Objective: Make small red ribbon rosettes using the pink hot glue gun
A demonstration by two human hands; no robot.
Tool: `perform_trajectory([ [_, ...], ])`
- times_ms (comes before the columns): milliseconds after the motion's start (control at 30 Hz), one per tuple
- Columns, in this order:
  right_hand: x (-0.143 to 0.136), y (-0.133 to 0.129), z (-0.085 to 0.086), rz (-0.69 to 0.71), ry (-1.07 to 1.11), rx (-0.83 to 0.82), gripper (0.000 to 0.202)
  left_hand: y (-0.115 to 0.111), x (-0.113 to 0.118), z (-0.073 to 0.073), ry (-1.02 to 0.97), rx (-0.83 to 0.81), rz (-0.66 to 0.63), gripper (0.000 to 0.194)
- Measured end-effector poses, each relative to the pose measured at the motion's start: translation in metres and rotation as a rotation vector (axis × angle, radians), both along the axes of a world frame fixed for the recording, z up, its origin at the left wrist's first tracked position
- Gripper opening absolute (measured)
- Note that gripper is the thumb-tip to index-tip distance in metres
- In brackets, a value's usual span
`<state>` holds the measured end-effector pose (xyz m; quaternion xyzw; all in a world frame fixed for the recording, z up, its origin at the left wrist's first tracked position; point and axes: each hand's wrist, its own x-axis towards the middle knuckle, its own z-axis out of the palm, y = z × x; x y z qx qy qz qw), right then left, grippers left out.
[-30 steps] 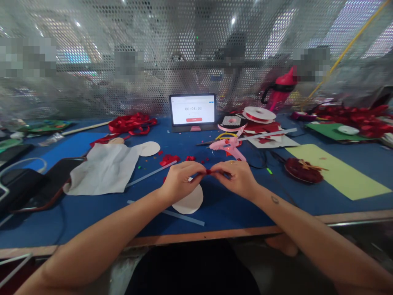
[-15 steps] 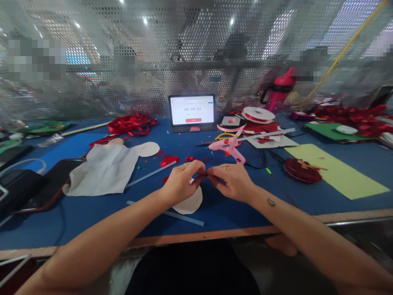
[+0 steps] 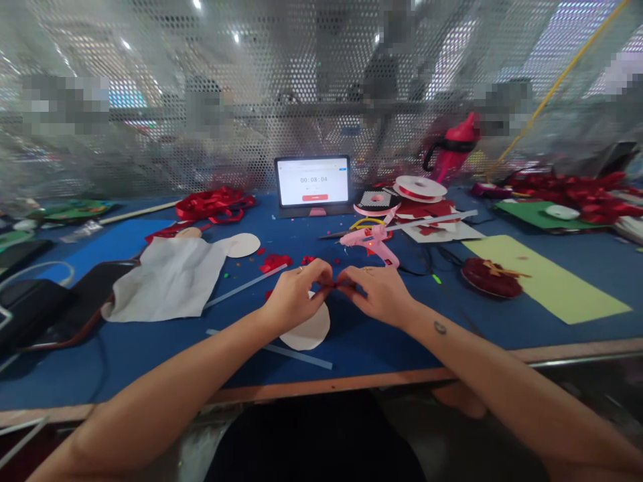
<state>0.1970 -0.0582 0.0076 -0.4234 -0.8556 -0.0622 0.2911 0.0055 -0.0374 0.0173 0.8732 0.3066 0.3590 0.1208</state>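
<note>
My left hand [image 3: 296, 294] and my right hand [image 3: 379, 294] meet near the middle of the table, fingertips pinched together on a small dark red piece [image 3: 335, 284], mostly hidden by the fingers. Below my left hand lies a cream round disc [image 3: 307, 328], partly covered by the hand. Red scraps [image 3: 275, 262] are scattered just beyond my left hand. A pink glue gun [image 3: 372, 242] with a clear stick in its back rests beyond my right hand, in front of yellow-handled scissors [image 3: 369, 222].
A tablet [image 3: 314, 182] showing a timer stands at the back. White cloth [image 3: 171, 281] and a phone [image 3: 85, 301] lie left. Ribbon spools [image 3: 420, 189], a dark red round piece [image 3: 491, 277] and yellow paper [image 3: 547, 281] are right. Glue sticks [image 3: 299, 356] lie near the front edge.
The view has shifted very slightly. Both hands keep their pinch at nearly the same spot, and the tablet's timer has gone from 00:08:03 to 00:08:04.
</note>
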Motion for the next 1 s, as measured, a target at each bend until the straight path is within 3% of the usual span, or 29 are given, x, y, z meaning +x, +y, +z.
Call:
perform_trajectory([
  [200, -0.002, 0.0, -0.002, 0.003, -0.01, -0.04, 0.011, 0.001, 0.001, -0.003, 0.058, 0.01, -0.016, 0.019],
  [333, -0.005, 0.0, -0.006, -0.001, -0.07, 0.032, 0.016, 0.0, 0.002, -0.006, 0.156, 0.042, -0.032, 0.019],
  [600, -0.007, -0.001, -0.011, 0.045, -0.222, 0.118, 0.02, 0.002, 0.001, -0.002, 0.201, -0.057, -0.015, 0.021],
  [833, -0.007, -0.001, -0.015, 0.097, -0.247, 0.171, 0.02, 0.003, -0.001, -0.005, 0.259, 0.012, 0.003, 0.015],
  [1000, -0.007, -0.001, -0.013, 0.06, -0.199, 0.161, 0.019, 0.005, -0.003, -0.002, 0.302, 0.022, 0.018, 0.013],
])
